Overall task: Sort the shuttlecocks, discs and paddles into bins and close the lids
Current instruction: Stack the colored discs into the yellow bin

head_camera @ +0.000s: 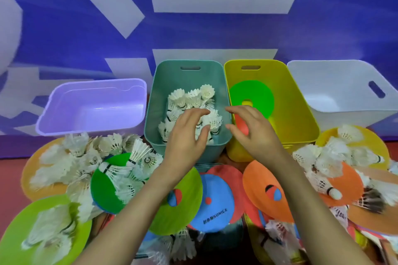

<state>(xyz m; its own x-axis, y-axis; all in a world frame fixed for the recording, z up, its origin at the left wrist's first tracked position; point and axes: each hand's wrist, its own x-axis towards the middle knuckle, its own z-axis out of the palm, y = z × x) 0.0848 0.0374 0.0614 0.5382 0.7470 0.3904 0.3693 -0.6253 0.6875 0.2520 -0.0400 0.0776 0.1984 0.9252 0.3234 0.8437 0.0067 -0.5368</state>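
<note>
Two bare hands hover over a row of sorting bins, holding nothing.

Nearest me, loose shuttlecocks (90, 157) and discs (215, 202) lie heaped left and right. Beyond, my left hand (187, 135) and right hand (252, 133) spread, fingers apart, above the teal bin (159, 92) of shuttlecocks. Next I'd scoop loosely, sparing the feathers. The yellow bin (290, 103) holds a green disc (252, 92); the purple bin (92, 114) and white bin (333, 84) show nothing inside.

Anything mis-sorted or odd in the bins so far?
Nothing stands out. The teal bin holds only shuttlecocks, the yellow bin only discs; the purple bin and white bin show nothing inside.
</note>
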